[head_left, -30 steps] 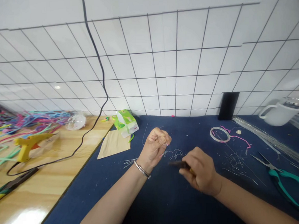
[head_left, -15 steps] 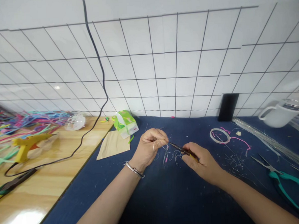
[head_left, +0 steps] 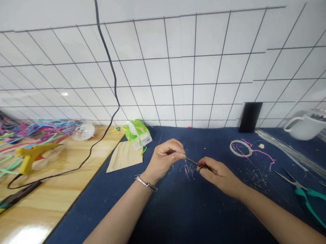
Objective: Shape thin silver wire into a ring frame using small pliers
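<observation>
My left hand [head_left: 169,155], with a silver bracelet [head_left: 147,183] at the wrist, pinches a thin wire [head_left: 186,162] between thumb and fingertips. Wrapped in the fingers of my right hand [head_left: 220,173] is a pair of pliers [head_left: 195,163] with dark, narrow jaws. The plier tips meet the wire right at my left fingertips; whether they clamp it is too small to tell. Beneath, on the dark blue cloth [head_left: 182,213], lie curled wire pieces [head_left: 193,170] and a small pink bit [head_left: 186,170].
To the right are a white ring [head_left: 240,149] with pink cord, teal-handled pliers [head_left: 305,190], a wire bundle [head_left: 294,149] and a white mug [head_left: 300,126]. On the left, a yellow glue gun [head_left: 34,155], other pliers [head_left: 17,197] and pipe cleaners [head_left: 39,129] lie on the wooden surface.
The plier tips have come closer to my left fingertips and now reach the wire there. The wire loop seen at my left fingers has shifted. The view has moved slightly.
</observation>
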The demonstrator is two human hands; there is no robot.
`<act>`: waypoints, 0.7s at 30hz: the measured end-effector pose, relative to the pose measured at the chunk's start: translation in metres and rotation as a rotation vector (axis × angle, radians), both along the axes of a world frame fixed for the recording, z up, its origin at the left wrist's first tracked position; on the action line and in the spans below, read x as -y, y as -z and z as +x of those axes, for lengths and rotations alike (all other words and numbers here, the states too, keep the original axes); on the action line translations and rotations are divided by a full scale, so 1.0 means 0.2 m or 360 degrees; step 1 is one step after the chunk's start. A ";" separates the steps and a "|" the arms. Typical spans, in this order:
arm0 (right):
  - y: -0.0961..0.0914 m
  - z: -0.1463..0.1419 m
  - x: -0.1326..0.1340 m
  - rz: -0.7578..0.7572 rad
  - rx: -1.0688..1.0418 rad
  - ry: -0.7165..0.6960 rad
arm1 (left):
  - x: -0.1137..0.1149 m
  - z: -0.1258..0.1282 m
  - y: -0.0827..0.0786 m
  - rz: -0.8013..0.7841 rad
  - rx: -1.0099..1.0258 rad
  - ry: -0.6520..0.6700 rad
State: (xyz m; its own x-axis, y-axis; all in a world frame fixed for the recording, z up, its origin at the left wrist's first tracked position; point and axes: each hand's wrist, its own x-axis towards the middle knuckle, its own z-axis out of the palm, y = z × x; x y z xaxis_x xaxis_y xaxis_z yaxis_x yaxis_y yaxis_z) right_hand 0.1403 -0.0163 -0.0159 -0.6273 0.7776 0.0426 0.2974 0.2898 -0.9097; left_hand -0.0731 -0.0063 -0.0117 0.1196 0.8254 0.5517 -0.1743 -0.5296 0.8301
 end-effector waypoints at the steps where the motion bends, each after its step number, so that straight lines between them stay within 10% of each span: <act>1: 0.00 0.00 0.00 -0.0030 -0.0026 -0.0018 | 0.00 0.00 0.00 -0.0002 0.0004 0.0006; 21: 0.03 -0.01 0.03 0.0393 0.0025 -0.0011 | 0.01 0.08 0.02 -0.0155 0.0476 0.0203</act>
